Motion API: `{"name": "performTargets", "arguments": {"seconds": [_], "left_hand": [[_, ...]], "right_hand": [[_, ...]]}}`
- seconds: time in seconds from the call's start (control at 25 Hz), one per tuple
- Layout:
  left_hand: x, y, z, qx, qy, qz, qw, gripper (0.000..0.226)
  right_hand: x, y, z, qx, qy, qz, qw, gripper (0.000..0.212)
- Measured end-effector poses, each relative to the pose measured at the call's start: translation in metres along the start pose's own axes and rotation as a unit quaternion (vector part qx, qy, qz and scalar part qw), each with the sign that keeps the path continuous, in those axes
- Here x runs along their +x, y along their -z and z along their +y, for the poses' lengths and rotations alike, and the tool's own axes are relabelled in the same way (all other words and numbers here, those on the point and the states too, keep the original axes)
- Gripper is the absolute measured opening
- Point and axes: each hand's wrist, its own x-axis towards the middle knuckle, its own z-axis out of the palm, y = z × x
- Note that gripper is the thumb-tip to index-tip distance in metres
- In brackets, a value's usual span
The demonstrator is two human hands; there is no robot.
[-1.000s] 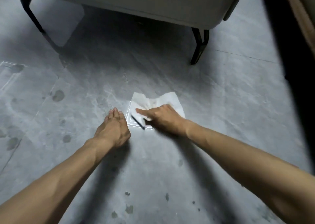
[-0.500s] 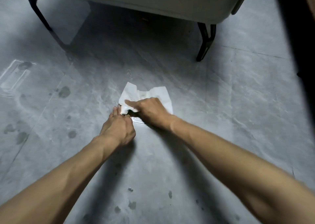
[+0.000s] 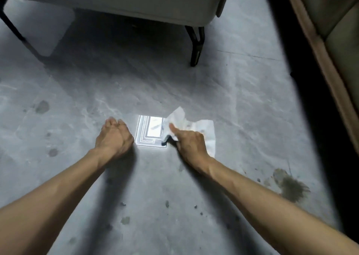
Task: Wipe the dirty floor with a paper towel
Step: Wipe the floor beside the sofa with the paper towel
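A crumpled white paper towel lies on the grey stone floor. My right hand is on the towel's left part, index finger stretched forward over it and the other fingers curled down onto it. My left hand rests palm down on the bare floor to the towel's left, holding nothing. Between the two hands shines a bright rectangular light reflection. A large brown stain marks the floor right of my right forearm.
Small dark spots dot the floor at the left and near my forearms. A pale seat on black metal legs stands just beyond the towel. Beige furniture runs down the right side.
My right hand has slid to the right with the towel, away from my left hand, uncovering the light reflection. The view has shifted, bringing the brown stain in at the right.
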Motion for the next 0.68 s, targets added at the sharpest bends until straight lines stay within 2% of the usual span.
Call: {"name": "performTargets", "arguments": {"seconds": [0.04, 0.08, 0.12, 0.2, 0.28, 0.32, 0.36, 0.4, 0.44, 0.48, 0.52, 0.56, 0.6, 0.64, 0.68], "left_hand": [[-0.005, -0.004, 0.013, -0.007, -0.038, 0.03, 0.999, 0.035], [-0.01, -0.007, 0.026, -0.012, -0.082, 0.055, 0.995, 0.023], [-0.013, -0.01, 0.037, -0.022, -0.122, 0.068, 0.99, 0.012], [-0.023, -0.014, 0.048, -0.032, -0.161, 0.065, 0.984, 0.005], [-0.03, -0.014, 0.035, -0.022, -0.15, 0.049, 0.987, 0.012], [-0.033, -0.013, 0.024, -0.016, -0.142, 0.046, 0.989, 0.018], [-0.036, -0.013, 0.015, -0.013, -0.132, 0.046, 0.99, 0.025], [-0.039, -0.012, 0.007, -0.018, -0.124, 0.047, 0.991, 0.032], [-0.041, -0.01, 0.001, -0.029, -0.12, 0.052, 0.991, 0.036], [-0.042, -0.009, -0.005, -0.042, -0.115, 0.06, 0.991, 0.04], [-0.044, -0.008, -0.009, -0.053, -0.112, 0.066, 0.99, 0.043], [-0.045, -0.007, -0.011, -0.063, -0.111, 0.071, 0.989, 0.048], [-0.047, -0.007, -0.013, -0.073, -0.113, 0.07, 0.988, 0.051], [-0.049, -0.008, -0.014, -0.079, -0.122, 0.063, 0.987, 0.051], [-0.052, -0.01, -0.013, -0.077, -0.137, 0.053, 0.986, 0.049]], "right_hand": [[-0.015, 0.005, 0.011, 0.001, 0.08, -0.037, 0.996, 0.046], [-0.028, 0.016, 0.037, 0.005, 0.12, -0.042, 0.992, 0.046], [-0.043, 0.027, 0.071, -0.009, 0.108, -0.029, 0.994, 0.043], [-0.077, 0.051, 0.141, -0.013, -0.059, 0.05, 0.997, 0.042], [-0.098, 0.061, 0.169, -0.006, -0.275, 0.137, 0.952, 0.05], [-0.097, 0.053, 0.156, -0.009, -0.354, 0.162, 0.921, 0.051], [-0.088, 0.039, 0.126, -0.014, -0.385, 0.169, 0.907, 0.05], [-0.077, 0.022, 0.086, -0.004, -0.384, 0.149, 0.911, 0.05], [-0.065, 0.003, 0.042, 0.014, -0.345, 0.127, 0.93, 0.05], [-0.058, -0.016, -0.004, 0.029, -0.268, 0.087, 0.959, 0.051], [-0.061, -0.034, -0.045, 0.029, -0.158, 0.038, 0.986, 0.052], [-0.07, -0.044, -0.076, 0.016, -0.031, -0.024, 0.999, 0.054], [-0.08, -0.045, -0.084, -0.004, 0.085, -0.07, 0.994, 0.054], [-0.086, -0.036, -0.07, 0.006, 0.163, -0.096, 0.982, 0.053], [-0.089, -0.022, -0.041, 0.004, 0.2, -0.105, 0.974, 0.052]]}}
